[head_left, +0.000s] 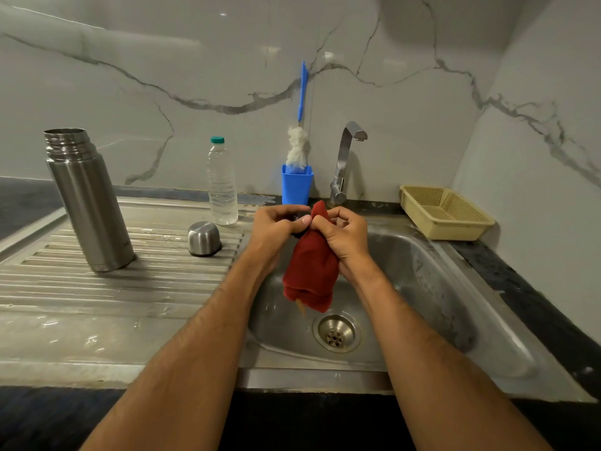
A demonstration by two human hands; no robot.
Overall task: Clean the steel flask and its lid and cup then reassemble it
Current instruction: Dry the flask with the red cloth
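Presently, over the sink [422, 255]: left hand [276, 231] curled round a small dark object, most likely the lid [296, 217], of which only a sliver shows between fingers and cloth. Right hand [344, 234] pinches a red cloth [310, 271] against it; the cloth hangs down in loose folds toward the drain [336, 333], a small tan tag at its lower edge.

Flask [87, 203]: brushed steel, tall, cylindrical, standing upright and uncapped on the ribbed draining board [113, 288], threaded neck bare, well left of the hands.

Cup [204, 239]: steel, domed, mouth down on the draining board, dark rim at the bottom, between flask and sink.

Water bottle [222, 183]: clear plastic, green cap, upright behind the cup.

Blue holder [296, 188]: square, by the wall, holding a bottle brush [300, 125] with a white fluffy head and a blue handle.

Tap [344, 157]: steel, bent spout, just right of the holder.

Basket [445, 211]: beige plastic mesh, on the counter at the right of the sink.
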